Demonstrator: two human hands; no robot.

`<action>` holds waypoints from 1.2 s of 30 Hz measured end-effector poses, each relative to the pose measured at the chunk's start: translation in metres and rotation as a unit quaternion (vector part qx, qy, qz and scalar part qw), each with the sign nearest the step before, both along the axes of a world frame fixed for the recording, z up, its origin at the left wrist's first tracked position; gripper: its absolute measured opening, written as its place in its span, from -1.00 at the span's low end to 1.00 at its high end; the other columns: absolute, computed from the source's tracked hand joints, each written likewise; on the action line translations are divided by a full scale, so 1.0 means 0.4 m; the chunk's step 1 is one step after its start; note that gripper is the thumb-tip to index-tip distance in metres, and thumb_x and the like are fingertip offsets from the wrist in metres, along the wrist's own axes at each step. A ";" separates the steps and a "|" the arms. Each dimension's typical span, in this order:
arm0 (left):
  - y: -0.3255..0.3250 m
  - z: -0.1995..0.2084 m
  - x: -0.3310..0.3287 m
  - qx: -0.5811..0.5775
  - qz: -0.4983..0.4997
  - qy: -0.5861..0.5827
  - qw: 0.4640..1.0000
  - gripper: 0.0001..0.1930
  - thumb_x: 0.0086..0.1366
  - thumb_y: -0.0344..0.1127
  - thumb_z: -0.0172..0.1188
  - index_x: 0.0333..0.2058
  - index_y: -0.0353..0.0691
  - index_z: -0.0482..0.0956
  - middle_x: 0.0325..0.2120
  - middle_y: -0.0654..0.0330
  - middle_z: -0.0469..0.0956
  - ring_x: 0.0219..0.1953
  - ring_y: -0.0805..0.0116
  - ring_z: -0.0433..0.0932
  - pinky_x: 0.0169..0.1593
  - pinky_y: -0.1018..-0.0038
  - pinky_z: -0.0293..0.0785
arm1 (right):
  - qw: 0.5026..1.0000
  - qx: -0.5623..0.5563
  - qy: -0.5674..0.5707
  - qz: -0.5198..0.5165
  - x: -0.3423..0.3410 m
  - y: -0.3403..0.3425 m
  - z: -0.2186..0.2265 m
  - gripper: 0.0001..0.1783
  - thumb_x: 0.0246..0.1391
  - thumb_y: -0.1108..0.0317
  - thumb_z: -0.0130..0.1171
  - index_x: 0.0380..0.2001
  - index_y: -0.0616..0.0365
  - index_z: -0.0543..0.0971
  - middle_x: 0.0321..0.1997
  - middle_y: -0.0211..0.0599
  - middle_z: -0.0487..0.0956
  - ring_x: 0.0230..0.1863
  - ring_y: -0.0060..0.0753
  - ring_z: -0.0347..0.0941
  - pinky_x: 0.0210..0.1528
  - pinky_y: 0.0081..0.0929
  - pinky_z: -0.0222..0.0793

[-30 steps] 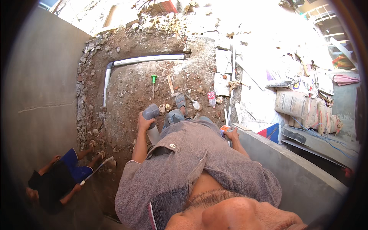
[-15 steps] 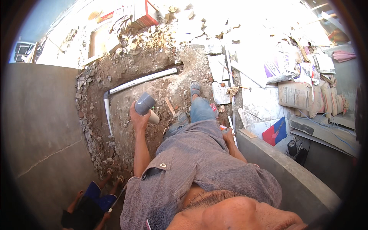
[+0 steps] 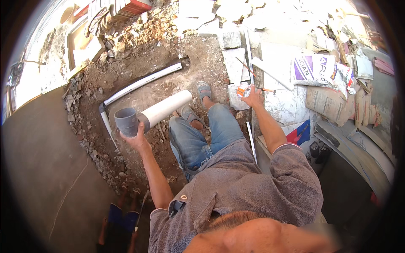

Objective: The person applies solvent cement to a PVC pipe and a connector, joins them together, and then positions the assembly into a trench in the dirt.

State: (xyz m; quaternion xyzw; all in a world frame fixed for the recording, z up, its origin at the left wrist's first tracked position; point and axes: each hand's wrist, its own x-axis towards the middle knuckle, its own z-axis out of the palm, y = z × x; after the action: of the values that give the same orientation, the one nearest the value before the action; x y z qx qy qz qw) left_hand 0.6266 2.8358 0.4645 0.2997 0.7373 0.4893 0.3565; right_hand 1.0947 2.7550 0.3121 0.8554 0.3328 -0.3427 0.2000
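My left hand (image 3: pixel 137 140) is wrapped round a grey plastic pipe elbow (image 3: pixel 125 119), its open mouth facing up toward me. From the elbow's other end a thick white pipe (image 3: pixel 169 107) sticks out to the right, above the dirt. Reaching out on the right, my right hand (image 3: pixel 254 98) grips a small orange-and-white can (image 3: pixel 243 90); its contents cannot be made out. Beyond the elbow, a long white pipe (image 3: pixel 145 84) with a grey bend (image 3: pixel 102 108) lies in a shallow trench.
Rubble (image 3: pixel 78 114) lines the grey wall (image 3: pixel 46 164) on the left. Broken slabs (image 3: pixel 233 63), a thin white pipe (image 3: pixel 272 74) and stacked sacks (image 3: pixel 325 101) lie to the right. Another person (image 3: pixel 122 215) is at the lower left, in shadow.
My left hand has swung left and lower with the elbow, and its white pipe now shows lengthwise. My right hand has moved forward from beside my body with the can. My view has shifted.
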 end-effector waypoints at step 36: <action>0.478 -1.175 0.024 0.196 -0.370 0.094 0.903 -0.09 -0.11 -0.14 0.52 0.15 -0.24 0.17 -0.05 0.01 0.43 -0.07 0.18 0.51 0.04 0.28 0.50 | 0.844 0.325 0.425 0.043 -0.115 0.534 -0.896 -0.03 -0.04 -0.28 0.20 0.29 0.10 0.20 0.25 0.04 0.29 0.19 -0.06 0.33 0.14 -0.18 0.34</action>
State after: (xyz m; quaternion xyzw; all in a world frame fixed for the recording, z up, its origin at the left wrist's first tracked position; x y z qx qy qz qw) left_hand 0.6361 3.0271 -0.0053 0.6596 0.4922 0.4264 0.3754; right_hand 1.0488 2.9688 -0.0463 0.6269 0.5140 -0.5360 -0.2358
